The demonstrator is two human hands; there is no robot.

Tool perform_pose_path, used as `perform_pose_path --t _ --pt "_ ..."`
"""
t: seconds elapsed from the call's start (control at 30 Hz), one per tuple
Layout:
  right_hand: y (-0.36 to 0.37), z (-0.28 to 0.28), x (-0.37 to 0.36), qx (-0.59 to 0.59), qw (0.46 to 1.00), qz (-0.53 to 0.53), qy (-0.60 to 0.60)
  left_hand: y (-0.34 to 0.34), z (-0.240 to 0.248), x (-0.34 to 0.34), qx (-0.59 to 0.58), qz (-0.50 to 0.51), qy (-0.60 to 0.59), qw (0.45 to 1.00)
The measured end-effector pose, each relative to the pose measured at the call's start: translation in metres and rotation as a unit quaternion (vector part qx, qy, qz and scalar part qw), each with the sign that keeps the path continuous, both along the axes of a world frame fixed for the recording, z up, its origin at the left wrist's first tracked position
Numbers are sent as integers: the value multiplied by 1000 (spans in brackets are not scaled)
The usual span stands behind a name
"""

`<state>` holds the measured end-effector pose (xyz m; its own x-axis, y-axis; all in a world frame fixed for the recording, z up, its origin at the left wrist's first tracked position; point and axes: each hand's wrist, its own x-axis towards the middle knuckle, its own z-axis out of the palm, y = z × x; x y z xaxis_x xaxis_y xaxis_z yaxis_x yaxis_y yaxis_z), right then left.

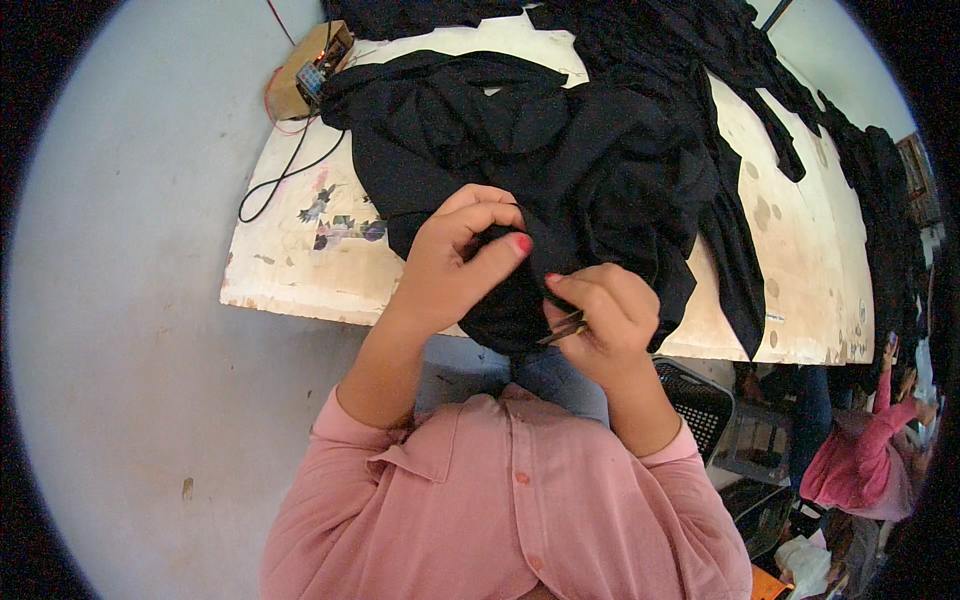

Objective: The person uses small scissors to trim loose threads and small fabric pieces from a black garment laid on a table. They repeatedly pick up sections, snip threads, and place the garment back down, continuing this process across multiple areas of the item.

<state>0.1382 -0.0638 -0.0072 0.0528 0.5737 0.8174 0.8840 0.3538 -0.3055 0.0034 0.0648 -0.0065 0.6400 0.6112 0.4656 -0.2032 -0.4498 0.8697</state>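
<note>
Left hand [455,255] grasps a fold of the black cloth [415,150], thumb and fingers closed on it, knuckles bent. Just to its right, the right hand [612,318] is closed around a small pointed tool [562,329], which juts out to the left beneath the fingers; its exact kind is hard to tell. That hand's thumb and forefinger come together against the same cloth, though whether they pinch it is unclear. The cloth lies bunched on the desk [290,280], its lower part hanging over the near edge, above the person's lap.

More black clothes [650,35] lie at the far side of the desk and along its right. At the far left corner sits a brown box [308,80], with a black cable [268,185] looping down beside it. Below the desk, to the right, stands a black basket [692,400]; farther right is another person [858,465] in pink.
</note>
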Motion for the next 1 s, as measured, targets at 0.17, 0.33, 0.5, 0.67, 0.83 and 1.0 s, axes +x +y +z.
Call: perform_pose_path --t 0.17,0.33,0.5,0.67,0.83,1.0 --pt "-2 14 0 -109 987 56 102 -1 -3 -4 -1 6 15 1000" --pt "-5 12 11 -170 979 -16 109 -4 0 -10 -93 -64 18 993" --pt "-6 22 8 -148 988 -41 28 -3 3 -12 -135 -95 22 986" --pt "-2 21 8 -124 991 -36 19 -2 2 -14 -106 -111 47 987" --pt "2 17 11 -110 993 -17 25 0 1 -14 -82 -117 67 987" --pt "12 9 4 -98 975 10 199 2 1 -15 -84 -132 62 986"
